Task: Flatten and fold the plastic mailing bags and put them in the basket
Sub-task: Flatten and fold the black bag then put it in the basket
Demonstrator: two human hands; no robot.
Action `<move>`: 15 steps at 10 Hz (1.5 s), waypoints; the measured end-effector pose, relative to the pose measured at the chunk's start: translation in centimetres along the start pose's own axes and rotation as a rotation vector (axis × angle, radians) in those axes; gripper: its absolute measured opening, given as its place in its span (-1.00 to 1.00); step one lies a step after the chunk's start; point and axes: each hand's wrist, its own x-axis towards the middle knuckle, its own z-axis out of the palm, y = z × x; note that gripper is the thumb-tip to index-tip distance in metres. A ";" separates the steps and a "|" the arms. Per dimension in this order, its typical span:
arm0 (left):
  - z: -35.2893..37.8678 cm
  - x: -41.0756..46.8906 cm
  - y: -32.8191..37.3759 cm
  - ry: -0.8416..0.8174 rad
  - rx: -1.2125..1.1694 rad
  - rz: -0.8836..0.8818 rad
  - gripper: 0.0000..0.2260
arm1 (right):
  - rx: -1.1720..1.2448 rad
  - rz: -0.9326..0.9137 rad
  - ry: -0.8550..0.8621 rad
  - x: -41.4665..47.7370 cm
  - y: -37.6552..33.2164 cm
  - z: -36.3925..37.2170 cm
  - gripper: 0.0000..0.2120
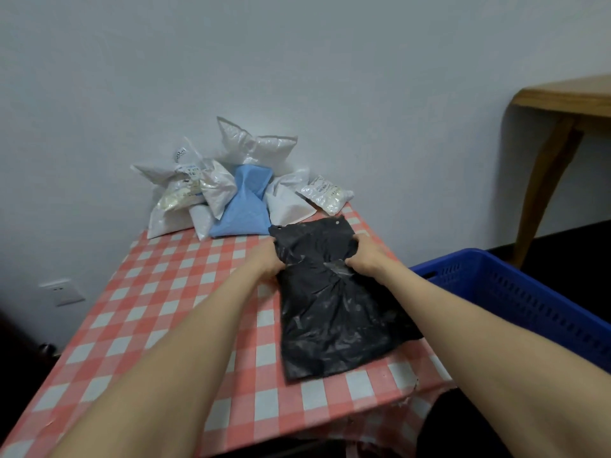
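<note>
Grips are holding a crumpled black plastic mailing bag [334, 312] at centre frame. The left hand [267, 259] is pinching its left edge with curled fingers, and the right hand [365, 256] is clutching its right edge, so the plastic is bunching into a waist between them. The bag is lying on the tabletop [165, 309], which is wearing a red-and-white checked cloth. At right, a blue slotted plastic basket [529, 292] is sitting just beside the tabletop; its contents are not showing. Toward upper centre, puffy white plastic mailing bags [258, 150] and one light blue plastic mailing bag [241, 206] are leaning against the wall [297, 61].
</note>
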 end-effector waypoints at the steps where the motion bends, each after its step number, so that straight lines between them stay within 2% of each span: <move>1: 0.1 0.9 -0.5 0.032 0.150 -0.002 -0.72 | -0.076 -0.034 -0.069 0.7 0.4 0.7 -0.61; 2: 0.0 1.7 -0.2 0.047 0.313 -0.018 -0.79 | -0.235 -0.005 0.056 1.8 0.3 0.0 -0.60; 3: 0.1 3.3 0.0 0.181 0.341 0.088 -0.61 | -0.375 -0.090 0.141 3.4 -0.6 -0.9 -0.51; 4: 0.9 4.9 0.4 0.133 0.375 0.197 -0.52 | -0.497 -0.223 0.039 5.2 -1.4 -0.4 -0.42; 5: 1.6 6.3 0.8 0.057 0.487 0.189 -0.52 | -0.592 -0.238 -0.053 6.8 -1.5 1.0 -0.38; 6: 2.2 7.4 1.0 -0.005 0.542 0.171 -0.53 | -0.617 -0.244 -0.119 7.9 -1.7 2.0 -0.40; 8: 4.1 8.8 -0.5 -0.114 0.498 0.113 -0.52 | -0.640 -0.148 -0.227 8.7 -0.5 3.7 -0.41; 15: 5.4 8.7 -1.5 -0.035 0.472 0.113 -0.53 | -0.644 -0.144 -0.201 8.7 0.4 4.6 -0.42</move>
